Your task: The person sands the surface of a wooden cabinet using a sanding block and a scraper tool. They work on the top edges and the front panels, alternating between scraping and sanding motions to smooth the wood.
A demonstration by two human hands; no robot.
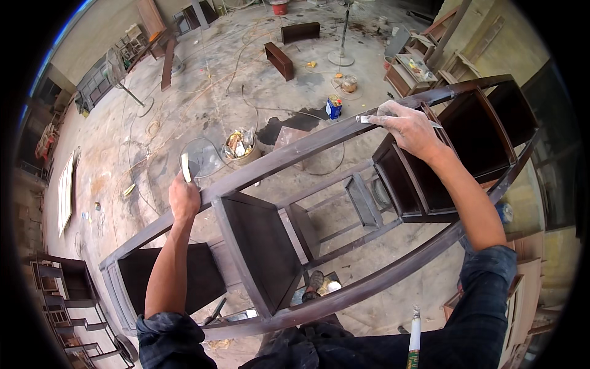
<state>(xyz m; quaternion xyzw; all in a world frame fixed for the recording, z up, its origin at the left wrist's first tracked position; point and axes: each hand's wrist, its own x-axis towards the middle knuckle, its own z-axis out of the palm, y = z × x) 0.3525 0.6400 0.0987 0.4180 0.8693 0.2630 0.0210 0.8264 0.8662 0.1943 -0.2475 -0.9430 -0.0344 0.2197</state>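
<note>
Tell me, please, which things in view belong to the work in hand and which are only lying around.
In the work:
left hand, holding a pale flat tool
right hand, holding a thin tool
dark wooden frame

Apparently just lying around:
filled bucket
blue can
standing fan

matt wooden frame (283,161), concrete floor (178,104)

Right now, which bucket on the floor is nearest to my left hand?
The round pale bucket heaped with rubbish, beyond the dark wooden frame. It is closest to your left hand; the round red bucket is much farther back.
</note>
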